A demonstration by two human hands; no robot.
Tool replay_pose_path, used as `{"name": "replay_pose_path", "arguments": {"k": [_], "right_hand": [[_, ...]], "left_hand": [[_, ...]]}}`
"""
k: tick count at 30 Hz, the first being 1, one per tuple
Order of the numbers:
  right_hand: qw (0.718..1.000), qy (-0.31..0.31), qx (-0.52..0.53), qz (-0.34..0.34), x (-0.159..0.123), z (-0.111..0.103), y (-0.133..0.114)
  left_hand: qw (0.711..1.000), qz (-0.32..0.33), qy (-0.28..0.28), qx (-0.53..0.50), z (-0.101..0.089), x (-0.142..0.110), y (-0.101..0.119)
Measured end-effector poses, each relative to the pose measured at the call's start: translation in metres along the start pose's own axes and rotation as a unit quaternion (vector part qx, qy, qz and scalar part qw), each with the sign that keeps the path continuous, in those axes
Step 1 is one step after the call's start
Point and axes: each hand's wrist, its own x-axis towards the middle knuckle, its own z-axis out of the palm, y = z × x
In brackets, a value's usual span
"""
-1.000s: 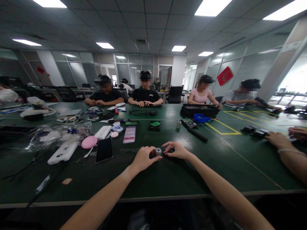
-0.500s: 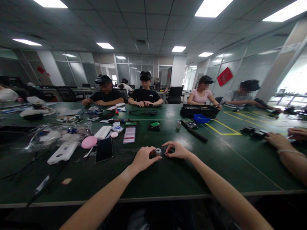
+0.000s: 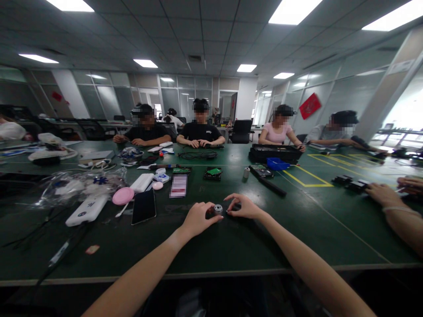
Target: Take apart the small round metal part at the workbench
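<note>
A small silvery metal cylinder (image 3: 218, 208) with a round top stands upright on the green table in front of me. My left hand (image 3: 201, 216) curves around it from the left, with the thumb on the near side and the fingers behind. Just to the right of the cylinder is my right hand (image 3: 243, 207), its forefinger and thumb bent and held apart. I make out nothing between those two fingertips, though the curled fingers are partly hidden. Farther back, a similar silvery cylinder (image 3: 246, 172) stands by a circuit part (image 3: 261, 171).
A black phone (image 3: 143, 208), a pink round lid (image 3: 123, 196) and a white power bank (image 3: 87, 209) lie to the left. Ahead are a green board (image 3: 213, 173), a black bar (image 3: 271, 186) and a blue tray (image 3: 277, 164). A co-worker's hand (image 3: 383, 193) rests at right.
</note>
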Motion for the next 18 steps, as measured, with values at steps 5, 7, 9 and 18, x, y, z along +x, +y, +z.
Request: {"name": "replay_pose_path", "arguments": {"k": [5,7,9,18], "right_hand": [[0.999,0.036,0.024,-0.019,0.000,-0.002,-0.007],[0.997,0.060,0.032,-0.030,0.000,-0.002,-0.013],[0.995,0.079,0.045,-0.039,0.002,0.000,-0.021],[0.989,0.106,0.080,-0.064,0.005,0.012,-0.045]], "left_hand": [[1.000,0.002,-0.001,-0.009,-0.001,0.000,0.000],[1.000,0.004,0.000,-0.011,0.000,0.000,0.000],[1.000,0.002,-0.001,-0.010,0.000,0.000,0.000],[1.000,-0.002,0.002,-0.001,0.000,0.000,0.001]]}}
